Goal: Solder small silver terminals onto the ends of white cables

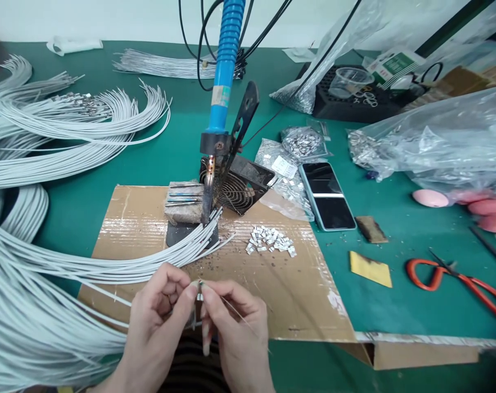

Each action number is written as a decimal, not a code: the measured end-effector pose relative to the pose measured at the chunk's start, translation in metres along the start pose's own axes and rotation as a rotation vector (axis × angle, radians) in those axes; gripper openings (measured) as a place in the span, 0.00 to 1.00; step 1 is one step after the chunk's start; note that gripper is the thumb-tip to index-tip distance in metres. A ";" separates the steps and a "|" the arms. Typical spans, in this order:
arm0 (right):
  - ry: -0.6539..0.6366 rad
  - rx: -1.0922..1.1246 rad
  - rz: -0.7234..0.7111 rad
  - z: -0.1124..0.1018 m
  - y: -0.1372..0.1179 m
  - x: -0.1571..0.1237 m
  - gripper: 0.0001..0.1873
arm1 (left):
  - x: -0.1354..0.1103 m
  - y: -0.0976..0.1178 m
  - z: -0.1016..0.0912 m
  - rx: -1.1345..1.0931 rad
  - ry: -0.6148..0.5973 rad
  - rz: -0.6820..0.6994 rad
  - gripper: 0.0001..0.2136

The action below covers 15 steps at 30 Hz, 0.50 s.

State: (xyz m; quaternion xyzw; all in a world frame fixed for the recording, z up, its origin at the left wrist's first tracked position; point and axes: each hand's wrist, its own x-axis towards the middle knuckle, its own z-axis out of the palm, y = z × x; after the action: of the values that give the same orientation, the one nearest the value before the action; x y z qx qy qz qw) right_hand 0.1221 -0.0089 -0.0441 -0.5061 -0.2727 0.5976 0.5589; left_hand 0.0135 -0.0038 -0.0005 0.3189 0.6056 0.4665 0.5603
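Observation:
In front of me, at the cardboard's near edge, both hands meet fingertip to fingertip. My left hand (pixel 161 322) is closed in a pinch, and a white cable (pixel 112 295) runs into it from the left. A tiny silvery piece (pixel 199 297) shows between the two hands, mostly hidden by fingers. My right hand (pixel 237 330) also pinches, with a thin wire (pixel 237 312) trailing from its fingers toward the lower right. Beyond them, a bundle of white cables (pixel 149 267) lies with its ends under the soldering iron (pixel 223 82), tip pointing down. Small metal clips (pixel 271 240) lie in a pile on the cardboard (pixel 297 305).
More white cable bundles (pixel 67 128) cover the left side. Behind the iron stands a small black fan (pixel 239 191). To the right are a phone (pixel 327 196), a yellow sponge (pixel 370 268), orange-handled scissors (pixel 460 278) and plastic bags (pixel 444 131).

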 end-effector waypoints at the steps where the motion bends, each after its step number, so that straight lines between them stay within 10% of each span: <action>1: 0.007 -0.014 -0.054 0.002 0.003 0.000 0.14 | 0.000 0.001 0.000 -0.042 -0.003 -0.026 0.12; 8: -0.187 -0.558 -0.748 -0.011 -0.031 0.016 0.11 | 0.010 0.003 -0.007 -0.038 0.007 -0.034 0.07; 15: -0.339 -0.591 -0.549 -0.031 -0.055 0.029 0.11 | 0.006 0.019 0.008 0.061 0.129 -0.009 0.04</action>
State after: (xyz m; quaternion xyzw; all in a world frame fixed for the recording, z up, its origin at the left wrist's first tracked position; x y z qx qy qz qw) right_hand 0.1761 0.0237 -0.0144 -0.4477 -0.6443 0.3977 0.4757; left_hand 0.0176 0.0103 0.0153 0.3023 0.6558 0.4650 0.5122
